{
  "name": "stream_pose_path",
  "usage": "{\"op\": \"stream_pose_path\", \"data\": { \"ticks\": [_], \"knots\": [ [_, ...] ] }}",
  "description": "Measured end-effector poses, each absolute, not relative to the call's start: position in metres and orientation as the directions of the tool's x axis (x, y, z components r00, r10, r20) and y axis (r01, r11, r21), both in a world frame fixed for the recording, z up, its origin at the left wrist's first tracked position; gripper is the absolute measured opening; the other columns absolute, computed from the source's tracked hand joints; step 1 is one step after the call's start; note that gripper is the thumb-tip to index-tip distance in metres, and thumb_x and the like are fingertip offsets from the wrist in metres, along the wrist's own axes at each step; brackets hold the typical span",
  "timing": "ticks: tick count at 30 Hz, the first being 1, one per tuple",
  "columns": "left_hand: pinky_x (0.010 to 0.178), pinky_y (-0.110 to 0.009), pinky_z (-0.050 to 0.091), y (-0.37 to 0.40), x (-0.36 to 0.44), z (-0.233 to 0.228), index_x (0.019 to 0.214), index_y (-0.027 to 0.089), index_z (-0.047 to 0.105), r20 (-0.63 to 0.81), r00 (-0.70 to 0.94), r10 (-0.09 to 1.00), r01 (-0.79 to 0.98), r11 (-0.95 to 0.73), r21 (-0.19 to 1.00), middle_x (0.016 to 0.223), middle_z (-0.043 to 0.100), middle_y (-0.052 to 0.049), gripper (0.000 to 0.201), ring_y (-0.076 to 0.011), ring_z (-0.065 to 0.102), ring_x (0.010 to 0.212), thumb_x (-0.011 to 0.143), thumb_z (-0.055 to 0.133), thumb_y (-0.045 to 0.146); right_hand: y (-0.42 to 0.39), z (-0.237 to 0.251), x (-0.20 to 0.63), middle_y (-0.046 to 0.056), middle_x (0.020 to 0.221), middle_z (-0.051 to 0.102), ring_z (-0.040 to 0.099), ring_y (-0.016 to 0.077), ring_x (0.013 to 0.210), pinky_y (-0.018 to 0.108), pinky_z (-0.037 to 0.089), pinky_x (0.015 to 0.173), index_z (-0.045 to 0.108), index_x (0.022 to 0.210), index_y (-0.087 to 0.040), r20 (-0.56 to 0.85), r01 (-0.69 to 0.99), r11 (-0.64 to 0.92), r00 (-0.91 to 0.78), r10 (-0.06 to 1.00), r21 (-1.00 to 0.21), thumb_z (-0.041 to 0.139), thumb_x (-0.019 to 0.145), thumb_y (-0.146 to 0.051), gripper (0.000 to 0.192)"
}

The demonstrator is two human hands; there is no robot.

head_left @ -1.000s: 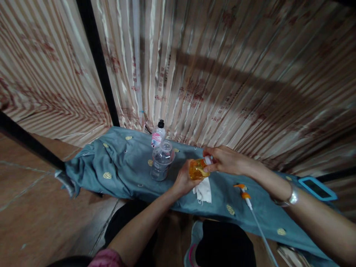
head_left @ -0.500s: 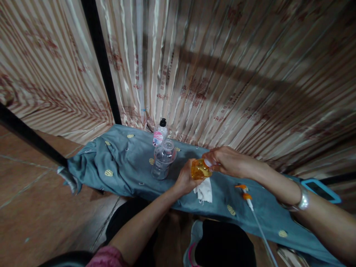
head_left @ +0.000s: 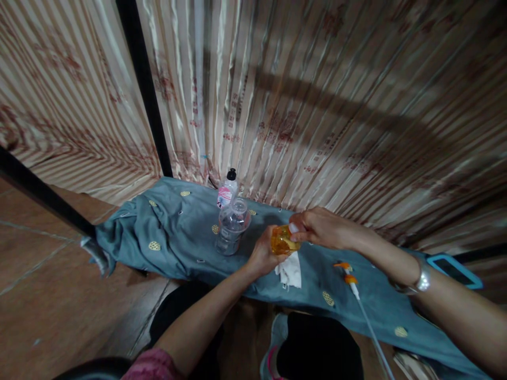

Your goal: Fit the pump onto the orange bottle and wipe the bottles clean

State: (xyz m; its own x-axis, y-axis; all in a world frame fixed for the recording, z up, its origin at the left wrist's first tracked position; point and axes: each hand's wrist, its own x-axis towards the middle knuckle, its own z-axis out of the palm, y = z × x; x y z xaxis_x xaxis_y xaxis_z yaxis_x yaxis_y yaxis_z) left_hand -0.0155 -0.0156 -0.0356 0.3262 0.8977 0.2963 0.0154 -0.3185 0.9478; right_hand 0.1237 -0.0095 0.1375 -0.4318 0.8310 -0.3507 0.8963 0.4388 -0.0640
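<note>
My left hand (head_left: 263,253) is closed around a small see-through amber container (head_left: 280,241) with yellowish contents, held above the covered bench. At its right end are the bent fingers of my right hand (head_left: 312,226), pressed together. Something pale shows at those fingertips, too small to name. Below the container lies a crumpled white tissue (head_left: 291,272). Left of my hands stands an open clear plastic bottle (head_left: 230,232), with a black-capped bottle (head_left: 227,191) with a pink label behind it. An orange-and-white pump head (head_left: 350,279) with a long tube lies to the right.
A teal cloth with yellow pineapple prints (head_left: 170,221) covers the narrow bench. A blue-framed device (head_left: 455,271) lies at its right end. Striped curtains (head_left: 277,105) hang behind. Black metal poles (head_left: 144,79) stand at the left. My knees are close to the front edge.
My right hand's fingers have shifted slightly at the amber container's end, and the wrist has moved a little left. The container has moved barely left. Other things lie as before.
</note>
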Motion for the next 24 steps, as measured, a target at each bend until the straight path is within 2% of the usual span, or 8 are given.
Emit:
{"op": "stream_pose_path", "data": {
  "ticks": [4, 7, 11, 16, 18, 20, 22, 24],
  "knots": [
    [0.082, -0.035, 0.051, -0.016, -0.016, -0.035, 0.107, 0.017, 0.053, 0.288, 0.325, 0.901, -0.012, -0.3, 0.954, 0.099, 0.064, -0.005, 0.052, -0.0234, 0.064, 0.092, 0.062, 0.079, 0.017, -0.012, 0.145, 0.128, 0.003, 0.079, 0.063, 0.059, 0.0191, 0.077, 0.029, 0.036, 0.069, 0.058, 0.083, -0.02, -0.312, 0.864, 0.496, -0.496, 0.81, -0.086, 0.057, 0.084, -0.024, 0.005],
    [0.083, -0.036, 0.051, -0.016, -0.016, -0.036, 0.109, 0.018, 0.051, 0.28, 0.329, 0.902, -0.015, -0.291, 0.957, 0.101, 0.064, -0.005, 0.055, -0.0239, 0.064, 0.094, 0.062, 0.08, 0.017, -0.012, 0.151, 0.132, 0.005, 0.086, 0.066, 0.061, 0.0216, 0.085, 0.03, 0.039, 0.071, 0.063, 0.094, -0.02, -0.271, 0.851, 0.518, -0.52, 0.81, -0.085, 0.058, 0.085, -0.028, 0.013],
    [0.085, -0.038, 0.052, -0.016, -0.016, -0.036, 0.11, 0.018, 0.051, 0.285, 0.323, 0.903, 0.006, -0.303, 0.953, 0.104, 0.065, -0.007, 0.056, -0.0252, 0.064, 0.097, 0.062, 0.08, 0.016, -0.009, 0.149, 0.128, 0.002, 0.078, 0.062, 0.058, 0.0182, 0.072, 0.029, 0.037, 0.065, 0.062, 0.105, -0.017, -0.229, 0.879, 0.457, -0.477, 0.849, -0.138, 0.06, 0.086, -0.035, 0.026],
    [0.086, -0.039, 0.052, -0.016, -0.016, -0.037, 0.108, 0.016, 0.052, 0.296, 0.327, 0.897, 0.008, -0.316, 0.949, 0.103, 0.065, -0.008, 0.05, -0.0258, 0.065, 0.096, 0.066, 0.078, 0.02, -0.004, 0.15, 0.114, -0.001, 0.069, 0.057, 0.054, 0.0154, 0.062, 0.03, 0.036, 0.06, 0.063, 0.1, -0.016, -0.161, 0.866, 0.454, -0.488, 0.858, -0.209, 0.058, 0.087, -0.042, 0.029],
    [0.088, -0.039, 0.052, -0.016, -0.017, -0.037, 0.11, 0.017, 0.051, 0.301, 0.326, 0.896, 0.007, -0.32, 0.947, 0.105, 0.065, -0.008, 0.052, -0.0259, 0.065, 0.098, 0.066, 0.079, 0.021, -0.005, 0.152, 0.119, -0.001, 0.07, 0.059, 0.057, 0.0163, 0.064, 0.03, 0.039, 0.061, 0.062, 0.104, -0.018, -0.104, 0.863, 0.425, -0.466, 0.879, -0.275, 0.058, 0.086, -0.046, 0.033],
    [0.09, -0.039, 0.052, -0.016, -0.017, -0.038, 0.113, 0.018, 0.051, 0.298, 0.324, 0.898, 0.013, -0.319, 0.948, 0.108, 0.065, -0.008, 0.057, -0.0261, 0.065, 0.101, 0.064, 0.08, 0.02, -0.007, 0.148, 0.136, 0.0, 0.075, 0.064, 0.062, 0.0182, 0.07, 0.03, 0.043, 0.065, 0.06, 0.107, -0.02, -0.041, 0.849, 0.353, -0.4, 0.916, -0.393, 0.059, 0.083, -0.052, 0.04],
    [0.091, -0.04, 0.052, -0.016, -0.017, -0.038, 0.114, 0.018, 0.051, 0.29, 0.324, 0.901, 0.021, -0.313, 0.95, 0.11, 0.066, -0.008, 0.06, -0.0263, 0.065, 0.102, 0.062, 0.081, 0.019, -0.012, 0.128, 0.162, 0.001, 0.084, 0.068, 0.063, 0.0191, 0.075, 0.031, 0.047, 0.068, 0.059, 0.106, -0.021, 0.001, 0.809, 0.251, -0.296, 0.955, -0.532, 0.064, 0.078, -0.054, 0.043],
    [0.092, -0.04, 0.052, -0.016, -0.017, -0.038, 0.114, 0.018, 0.051, 0.285, 0.329, 0.9, 0.028, -0.311, 0.95, 0.11, 0.066, -0.008, 0.061, -0.0265, 0.065, 0.103, 0.061, 0.082, 0.018, -0.021, 0.089, 0.191, 0.002, 0.084, 0.068, 0.063, 0.0201, 0.075, 0.032, 0.048, 0.07, 0.059, 0.105, -0.022, 0.014, 0.766, 0.116, -0.138, 0.99, -0.632, 0.072, 0.07, -0.055, 0.05]
  ]
}}
